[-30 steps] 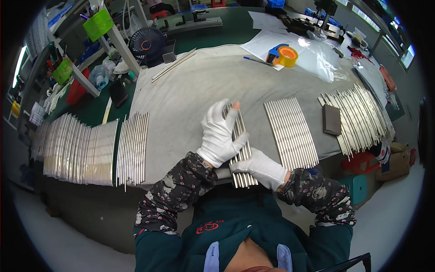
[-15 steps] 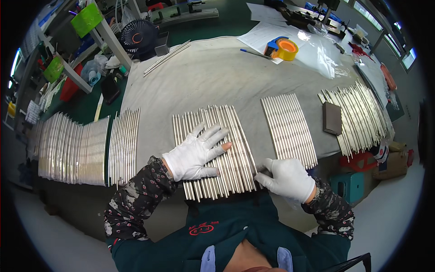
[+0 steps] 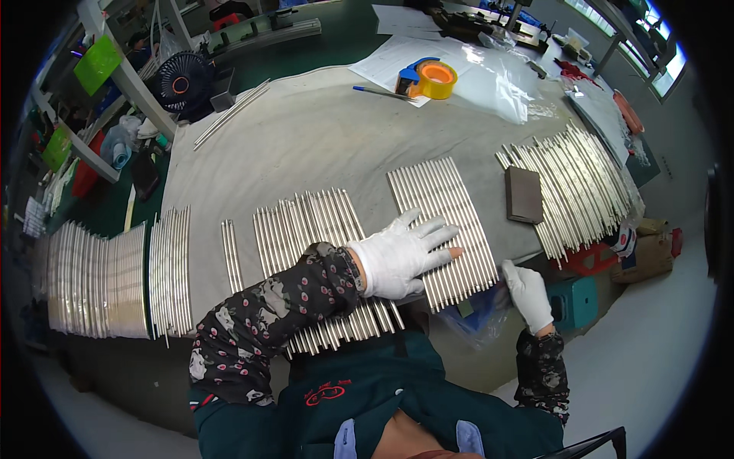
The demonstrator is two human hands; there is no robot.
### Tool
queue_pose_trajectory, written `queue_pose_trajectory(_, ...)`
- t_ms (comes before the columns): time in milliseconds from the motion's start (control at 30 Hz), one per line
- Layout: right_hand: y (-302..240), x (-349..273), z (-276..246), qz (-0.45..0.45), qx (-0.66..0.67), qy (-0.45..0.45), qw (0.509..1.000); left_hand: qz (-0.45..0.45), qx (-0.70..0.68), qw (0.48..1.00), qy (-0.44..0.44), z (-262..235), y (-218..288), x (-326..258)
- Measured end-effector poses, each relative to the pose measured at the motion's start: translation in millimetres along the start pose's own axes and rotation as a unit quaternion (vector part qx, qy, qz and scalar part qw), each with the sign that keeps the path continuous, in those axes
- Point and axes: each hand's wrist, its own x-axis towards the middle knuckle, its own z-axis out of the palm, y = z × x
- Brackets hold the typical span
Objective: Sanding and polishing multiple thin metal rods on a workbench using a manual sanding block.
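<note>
My left hand [image 3: 405,258], in a white glove with a bare thumb tip, lies with spread fingers on a flat row of thin silver metal rods [image 3: 434,191]. My left forearm crosses a wider batch of similar rods [image 3: 306,222] at the middle of the table. My right hand [image 3: 529,297], also gloved, is at the lower right corner of the row under my left hand. Its fingers are pressed together; whether anything is between them is hidden. A few rods [image 3: 232,256] lie apart, left of the middle batch.
More rods [image 3: 170,268] and a packed bundle [image 3: 95,279] lie at the left. A dark block [image 3: 524,195] rests against a rod pile [image 3: 573,187] at the right. Farther back are an orange tape roll [image 3: 437,79], a pen [image 3: 382,93], a fan [image 3: 183,83] and loose rods [image 3: 232,113].
My left hand has gone from the middle batch to the row on its right. My right hand has moved rightward to that row's corner. A few rods now lie separate at left. The view has shifted.
</note>
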Motion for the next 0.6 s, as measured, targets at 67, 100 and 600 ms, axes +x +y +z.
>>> queue_pose_trajectory(67,1,9,8,0.149,0.350,-0.250,0.891,0.030,-0.011,0.999,-0.002,-1,-12,11)
queue_pose_trajectory(100,1,12,11,0.148,0.349,-0.249,0.891,0.047,-0.003,0.999,-0.005,-9,-17,15)
queue_pose_trajectory(600,-10,9,43,0.120,0.539,-0.467,0.691,0.269,0.061,0.961,-0.032,-3,-1,61)
